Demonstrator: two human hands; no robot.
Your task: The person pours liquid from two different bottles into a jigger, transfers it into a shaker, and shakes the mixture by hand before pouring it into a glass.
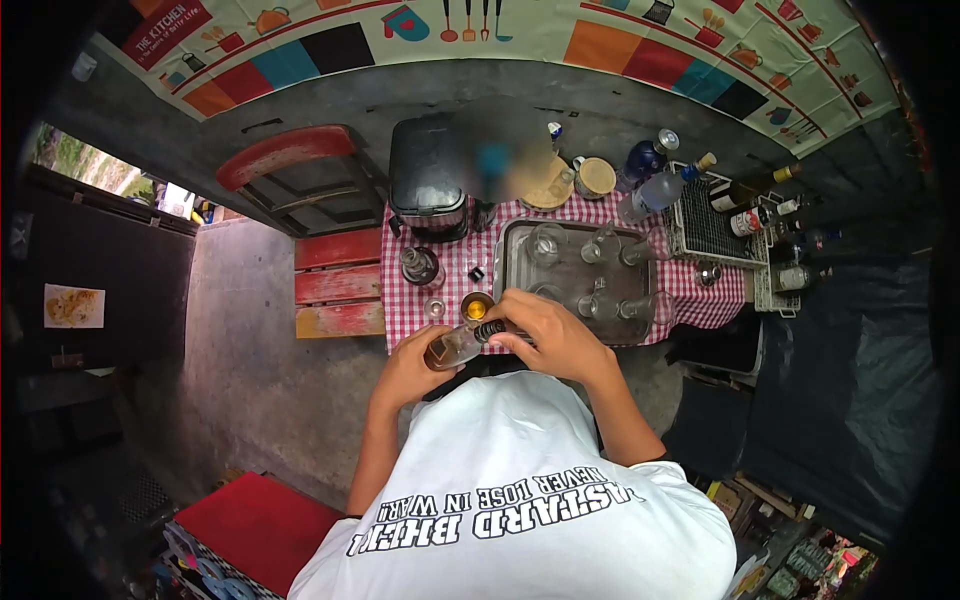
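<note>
A small amber bottle (452, 349) is gripped in the closed left hand (412, 362) at the near edge of the checkered tabletop (410, 310). Its dark cap (490, 330) is pinched by the fingers of the right hand (550, 335). A small brass cup (476, 305) is seen just behind, beside a metal tray (512, 262) of glasses.

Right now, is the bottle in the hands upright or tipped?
Tipped. The small amber bottle lies slanted in the left hand, its neck pointing up toward the small cup; the right hand holds the neck end.
</note>
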